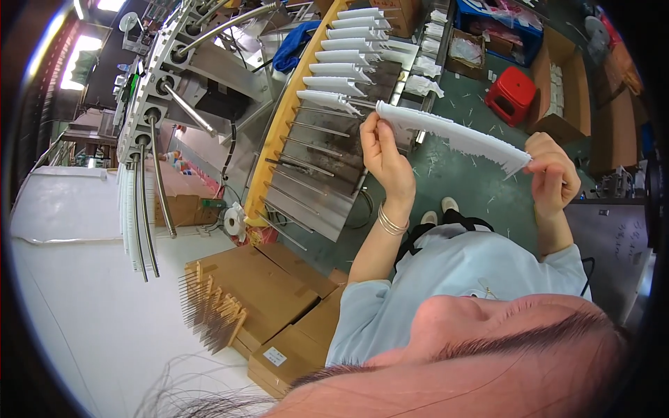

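A long white rolled sheet [453, 132] with a ragged, fringed lower edge is stretched between my two hands. My left hand [389, 159] pinches its left end between thumb and fingers. At the other end, my right hand [554, 174] is closed on the sheet's tip. The sheet slopes down toward the right. Just beyond my left hand is a yellow rack bar [279, 132] with metal rods [300, 164] sticking out of it. Several similar white rolls [341, 70] sit on the rods at its far part; the nearer rods are bare.
At the left stands a machine frame [150, 104] with long metal rods projecting. Cardboard boxes [258, 292] and a wooden rack of thin spikes [212, 306] are at the lower left. A red stool [511, 96], an open carton [568, 83] and a blue crate [516, 31] stand farther right.
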A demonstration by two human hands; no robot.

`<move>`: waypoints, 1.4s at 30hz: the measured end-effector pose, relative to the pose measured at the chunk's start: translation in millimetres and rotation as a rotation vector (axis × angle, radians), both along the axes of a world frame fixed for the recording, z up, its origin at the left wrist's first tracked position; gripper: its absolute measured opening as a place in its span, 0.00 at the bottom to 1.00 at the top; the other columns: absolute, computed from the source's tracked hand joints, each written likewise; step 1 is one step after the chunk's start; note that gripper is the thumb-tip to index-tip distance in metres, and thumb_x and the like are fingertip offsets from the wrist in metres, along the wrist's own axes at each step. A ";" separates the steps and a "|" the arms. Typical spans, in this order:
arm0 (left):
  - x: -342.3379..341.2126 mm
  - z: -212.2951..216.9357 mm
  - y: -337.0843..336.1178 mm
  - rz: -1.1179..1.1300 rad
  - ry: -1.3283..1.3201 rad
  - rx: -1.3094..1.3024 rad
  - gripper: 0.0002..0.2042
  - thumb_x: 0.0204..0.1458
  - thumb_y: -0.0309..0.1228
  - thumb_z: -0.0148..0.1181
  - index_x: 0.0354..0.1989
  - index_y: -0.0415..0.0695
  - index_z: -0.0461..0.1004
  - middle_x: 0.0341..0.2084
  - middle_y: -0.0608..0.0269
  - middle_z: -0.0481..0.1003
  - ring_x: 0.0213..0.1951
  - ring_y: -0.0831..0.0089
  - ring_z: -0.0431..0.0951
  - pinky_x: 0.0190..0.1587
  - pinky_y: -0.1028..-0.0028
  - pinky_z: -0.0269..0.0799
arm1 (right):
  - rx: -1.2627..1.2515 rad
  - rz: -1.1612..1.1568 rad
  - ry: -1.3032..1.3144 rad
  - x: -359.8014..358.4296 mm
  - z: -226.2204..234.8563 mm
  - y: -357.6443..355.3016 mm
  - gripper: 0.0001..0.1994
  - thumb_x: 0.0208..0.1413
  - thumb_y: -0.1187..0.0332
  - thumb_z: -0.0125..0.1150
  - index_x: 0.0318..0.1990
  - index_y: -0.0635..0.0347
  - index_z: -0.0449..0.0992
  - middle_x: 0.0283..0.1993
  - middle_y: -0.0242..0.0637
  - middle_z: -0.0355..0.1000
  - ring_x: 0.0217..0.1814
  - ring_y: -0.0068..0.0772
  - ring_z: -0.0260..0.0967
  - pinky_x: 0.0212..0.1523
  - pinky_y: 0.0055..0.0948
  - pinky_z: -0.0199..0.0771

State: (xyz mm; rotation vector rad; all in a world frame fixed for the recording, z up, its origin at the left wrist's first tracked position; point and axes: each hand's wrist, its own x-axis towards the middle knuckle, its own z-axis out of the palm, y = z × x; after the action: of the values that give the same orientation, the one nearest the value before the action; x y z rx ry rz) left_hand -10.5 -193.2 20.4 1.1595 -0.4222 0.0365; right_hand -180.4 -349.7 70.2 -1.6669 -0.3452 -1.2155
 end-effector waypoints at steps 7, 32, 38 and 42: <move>31.7 7.2 -13.8 0.375 0.121 -0.070 0.13 0.59 0.26 0.43 0.51 0.35 0.63 0.47 0.61 0.65 0.47 0.75 0.65 0.54 0.75 0.58 | -0.034 -0.007 0.186 33.3 2.4 8.6 0.15 0.61 0.65 0.45 0.29 0.68 0.71 0.25 0.40 0.66 0.26 0.31 0.58 0.28 0.28 0.55; 18.0 -52.5 -91.9 -0.349 0.678 -0.092 0.11 0.57 0.34 0.48 0.32 0.38 0.70 0.29 0.59 0.73 0.33 0.73 0.72 0.41 0.74 0.66 | -0.635 0.113 0.157 -40.1 -33.3 4.6 0.10 0.50 0.61 0.63 0.29 0.59 0.74 0.27 0.31 0.66 0.27 0.30 0.64 0.26 0.30 0.63; -37.4 -70.6 -112.5 -0.515 0.873 -0.029 0.12 0.56 0.35 0.47 0.31 0.37 0.70 0.24 0.58 0.74 0.32 0.74 0.73 0.40 0.77 0.66 | -0.017 0.430 0.515 -25.1 -51.1 -44.5 0.07 0.49 0.69 0.61 0.33 0.61 0.74 0.32 0.35 0.69 0.32 0.34 0.67 0.35 0.29 0.67; -51.5 -63.2 -120.6 -0.524 0.804 -0.073 0.14 0.57 0.37 0.46 0.33 0.38 0.71 0.26 0.61 0.73 0.31 0.75 0.71 0.39 0.77 0.66 | 0.482 0.011 0.710 47.3 -100.3 -74.2 0.11 0.57 0.64 0.53 0.33 0.63 0.74 0.32 0.30 0.70 0.28 0.19 0.64 0.32 0.20 0.64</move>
State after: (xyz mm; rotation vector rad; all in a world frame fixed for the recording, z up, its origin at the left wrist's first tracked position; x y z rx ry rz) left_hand -62.0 -313.8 -42.8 0.8724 0.0075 -0.8376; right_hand -133.1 -423.9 -30.1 -1.5382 0.3531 -0.5648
